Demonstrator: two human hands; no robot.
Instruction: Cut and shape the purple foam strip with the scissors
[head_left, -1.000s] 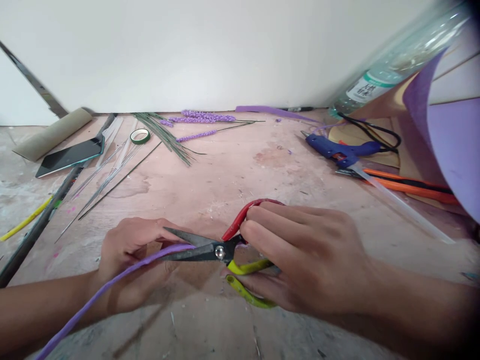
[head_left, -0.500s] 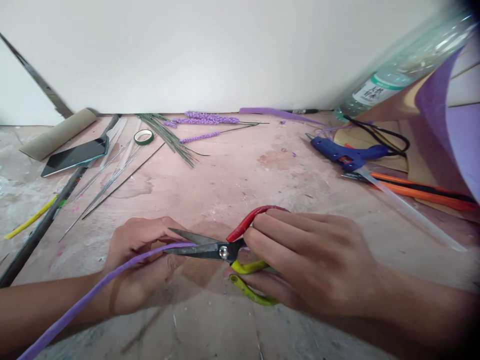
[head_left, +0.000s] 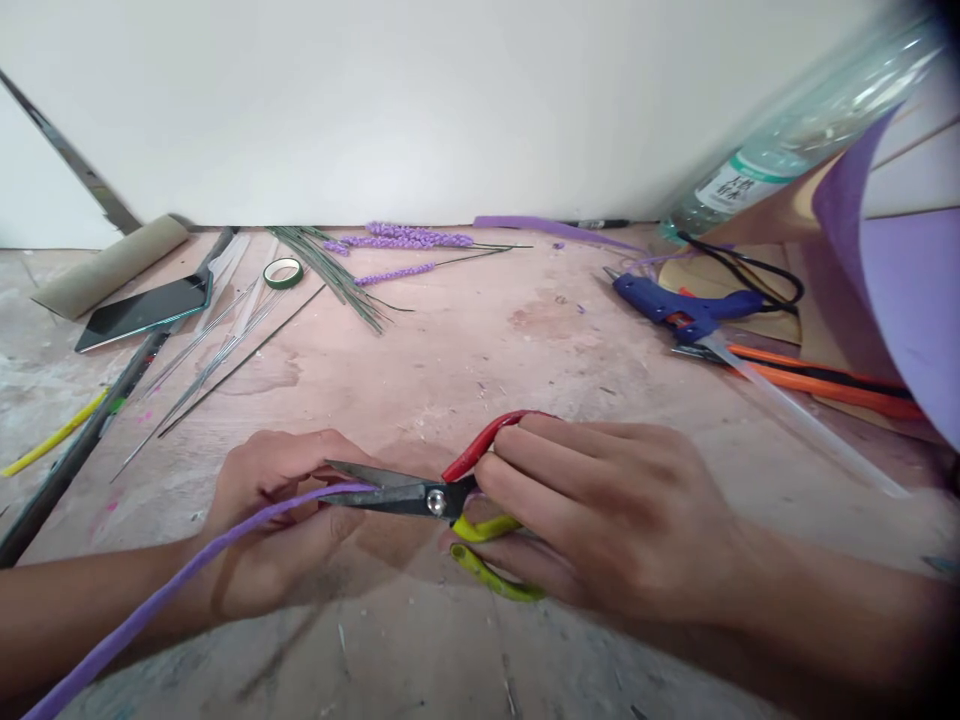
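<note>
My right hand (head_left: pixel 607 500) is closed around the scissors (head_left: pixel 409 497), whose handles are red on one side and yellow-green on the other. Their dark blades point left and stand slightly apart. A long, narrow purple strip (head_left: pixel 187 572) passes between the blades and trails over my left forearm to the lower left corner. My left hand (head_left: pixel 277 510) pinches this strip close to the blade tips. The blades partly cover its fingertips.
At the back lie purple flower stems (head_left: pixel 420 237), green wires (head_left: pixel 330 275) and a roll of green tape (head_left: pixel 283 273). A phone (head_left: pixel 146 310) and a cardboard tube (head_left: pixel 112 268) are at left. A blue glue gun (head_left: pixel 675 305), an orange cutter (head_left: pixel 825 380) and a bottle (head_left: pixel 795 140) stand right.
The whole view has shifted slightly, so things appear a little further left. Both hands, the scissors and the purple strip keep nearly the same pose.
</note>
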